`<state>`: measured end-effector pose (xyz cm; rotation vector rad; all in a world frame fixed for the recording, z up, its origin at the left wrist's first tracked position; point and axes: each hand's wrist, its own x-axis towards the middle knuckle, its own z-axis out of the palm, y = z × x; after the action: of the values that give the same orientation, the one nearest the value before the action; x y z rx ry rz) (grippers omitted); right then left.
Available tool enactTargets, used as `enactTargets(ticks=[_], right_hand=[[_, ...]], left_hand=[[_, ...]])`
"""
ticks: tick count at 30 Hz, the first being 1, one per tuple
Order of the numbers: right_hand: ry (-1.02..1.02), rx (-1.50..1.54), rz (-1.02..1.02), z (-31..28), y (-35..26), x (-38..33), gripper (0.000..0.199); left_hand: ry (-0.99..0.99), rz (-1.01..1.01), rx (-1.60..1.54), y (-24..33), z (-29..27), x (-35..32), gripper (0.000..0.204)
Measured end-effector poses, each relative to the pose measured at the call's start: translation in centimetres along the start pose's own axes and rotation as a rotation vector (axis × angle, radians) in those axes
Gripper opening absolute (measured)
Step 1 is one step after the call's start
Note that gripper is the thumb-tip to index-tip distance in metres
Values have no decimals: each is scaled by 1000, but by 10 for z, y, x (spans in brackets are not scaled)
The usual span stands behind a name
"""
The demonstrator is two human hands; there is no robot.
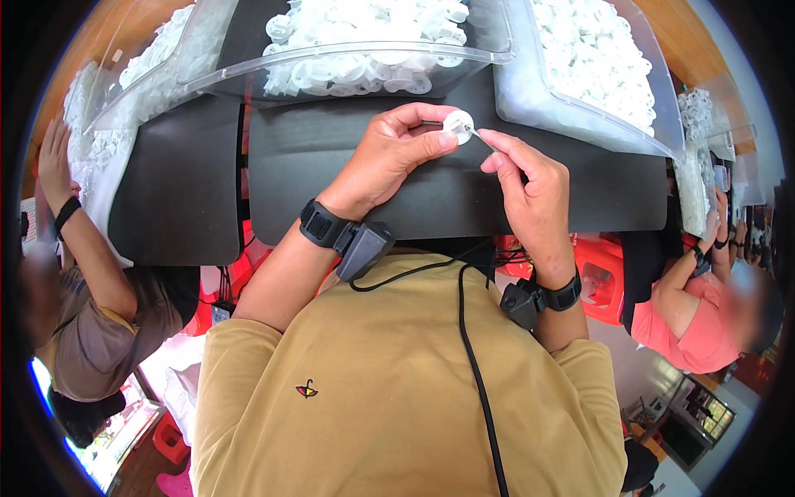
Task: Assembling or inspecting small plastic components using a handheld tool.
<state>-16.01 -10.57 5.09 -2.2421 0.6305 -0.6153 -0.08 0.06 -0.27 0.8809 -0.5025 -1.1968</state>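
Above the dark table (356, 190), my left hand (403, 147) pinches a small round white plastic part (456, 124) between thumb and fingers. My right hand (525, 170) closes on a thin, pale, pin-like piece (478, 135), its tip at the right side of the round part. Whether that piece is inside the part or only touching it, I cannot tell. Beyond my hands stands a clear plastic bin (348, 56) heaped with similar white parts. Another clear bin (551, 103) of small white pieces is to the right of it.
At the left, a co-worker's hand (56, 166) reaches to a pile of white pieces (83, 132). A person in a pink shirt (683, 311) works at the right. Black cables (468, 331) hang over my shirt from the devices strapped to my wrists. Red stools (600, 277) stand under the table.
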Motion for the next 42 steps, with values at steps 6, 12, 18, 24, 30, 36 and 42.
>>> enactTargets(ticks=[6,12,18,24,30,36,42], right_hand=[[-9,12,15,1,-1,1,28],[-13,35,24,1,-1,1,27],[-4,57,11,0,-1,2,27],[-19,55,38,-3,-1,-1,27],[-15,51,25,-1,0,0,27],[-12,54,29,0,0,-2,27],[-22,56,25,-1,-1,-1,26]], left_hand=[[4,3,37,0,1,-1,34],[4,22,48,1,2,0,34],[-7,40,55,-2,1,0,33],[11,32,53,0,2,0,33],[-2,44,56,-2,1,0,33],[7,45,56,-1,3,0,33],[2,48,63,-2,2,0,33]])
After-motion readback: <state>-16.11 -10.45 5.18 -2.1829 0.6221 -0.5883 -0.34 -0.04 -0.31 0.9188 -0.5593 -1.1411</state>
